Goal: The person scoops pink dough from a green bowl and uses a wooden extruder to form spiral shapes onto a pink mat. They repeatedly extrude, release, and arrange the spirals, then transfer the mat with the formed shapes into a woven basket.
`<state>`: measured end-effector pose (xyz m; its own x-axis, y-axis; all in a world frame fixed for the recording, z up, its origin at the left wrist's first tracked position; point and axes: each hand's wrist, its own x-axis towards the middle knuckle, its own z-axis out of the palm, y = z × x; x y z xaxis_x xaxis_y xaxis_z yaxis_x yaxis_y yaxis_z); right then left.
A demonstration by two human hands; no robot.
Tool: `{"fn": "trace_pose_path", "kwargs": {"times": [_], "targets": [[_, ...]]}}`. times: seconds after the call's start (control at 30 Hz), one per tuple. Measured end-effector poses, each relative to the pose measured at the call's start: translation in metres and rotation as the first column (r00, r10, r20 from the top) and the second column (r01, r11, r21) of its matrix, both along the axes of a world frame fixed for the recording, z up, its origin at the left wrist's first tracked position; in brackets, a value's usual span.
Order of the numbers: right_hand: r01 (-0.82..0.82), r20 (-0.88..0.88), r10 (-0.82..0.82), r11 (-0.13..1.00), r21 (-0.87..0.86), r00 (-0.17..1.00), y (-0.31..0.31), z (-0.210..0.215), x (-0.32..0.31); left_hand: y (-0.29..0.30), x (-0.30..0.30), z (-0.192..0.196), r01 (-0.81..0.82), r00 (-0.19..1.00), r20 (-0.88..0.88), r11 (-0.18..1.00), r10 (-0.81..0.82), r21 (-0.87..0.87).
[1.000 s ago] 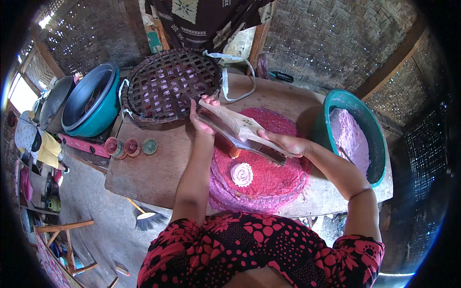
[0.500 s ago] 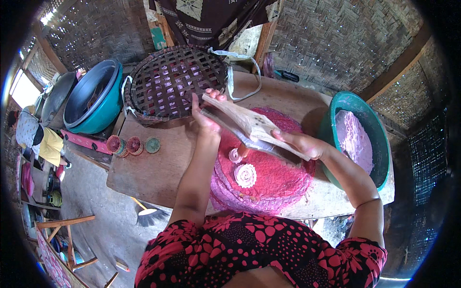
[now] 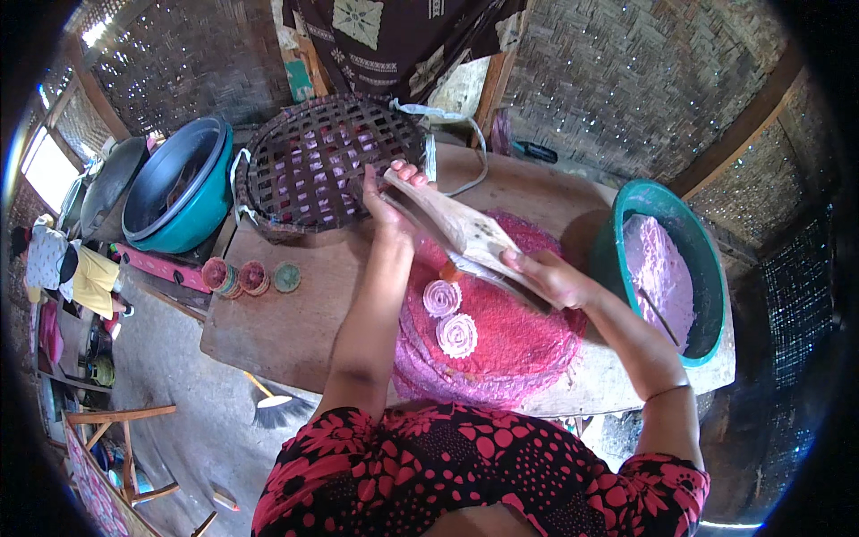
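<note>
A wooden press made of two long boards (image 3: 461, 228) slants over the table between my hands. My left hand (image 3: 392, 204) grips its upper left end, fingers curled over the edge. At the lower right end, my right hand (image 3: 553, 276) is closed round the boards. Under the press, partly hidden by it, an orange-brown piece (image 3: 449, 271) shows. Below that lie two coiled pink dough swirls, a farther one (image 3: 442, 298) and a nearer one (image 3: 457, 336), touching or nearly so on a round red mat (image 3: 528, 362).
At right, a green basin (image 3: 610, 242) holds pink dough (image 3: 658, 255) with a thin stick (image 3: 659, 318) in it. An openwork basket (image 3: 335, 161) stands at the back left. Small coloured discs (image 3: 253, 276) lie on the wooden table (image 3: 268, 327). Another person (image 3: 76, 264) is at far left.
The farther swirl has grown from a small coil to nearly the nearer one's size. The press is tilted slightly more steeply. The stick in the basin now shows beyond my right arm.
</note>
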<state>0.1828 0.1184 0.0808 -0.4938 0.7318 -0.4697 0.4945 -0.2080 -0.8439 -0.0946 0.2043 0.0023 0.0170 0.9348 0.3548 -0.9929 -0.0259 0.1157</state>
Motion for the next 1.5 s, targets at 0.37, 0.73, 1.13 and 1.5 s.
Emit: {"fn": "trace_pose_path", "kwargs": {"times": [0.37, 0.73, 1.13, 1.5], "targets": [[0.025, -0.161, -0.046, 0.991, -0.130, 0.986, -0.013, -0.012, -0.013, -0.058, -0.033, -0.009, -0.414, 0.513, -0.858, 0.863, -0.041, -0.289], [0.010, -0.293, -0.049, 0.991, -0.132, 0.955, -0.026, -0.021, -0.012, -0.129, -0.024, -0.077, -0.504, -0.124, -0.985, 0.848, 0.118, 0.165], [0.121, -0.265, -0.149, 0.986, -0.119, 0.953, -0.030, -0.042, -0.003, -0.153, -0.011, -0.083, -0.302, -0.585, -0.764, 0.800, 0.273, 0.518], [0.199, -0.309, -0.257, 0.958, -0.206, 0.916, -0.030, -0.039, 0.021, -0.158, 0.009, -0.055, -0.129, -0.814, -0.546, 0.856, 0.197, 0.501]]}}
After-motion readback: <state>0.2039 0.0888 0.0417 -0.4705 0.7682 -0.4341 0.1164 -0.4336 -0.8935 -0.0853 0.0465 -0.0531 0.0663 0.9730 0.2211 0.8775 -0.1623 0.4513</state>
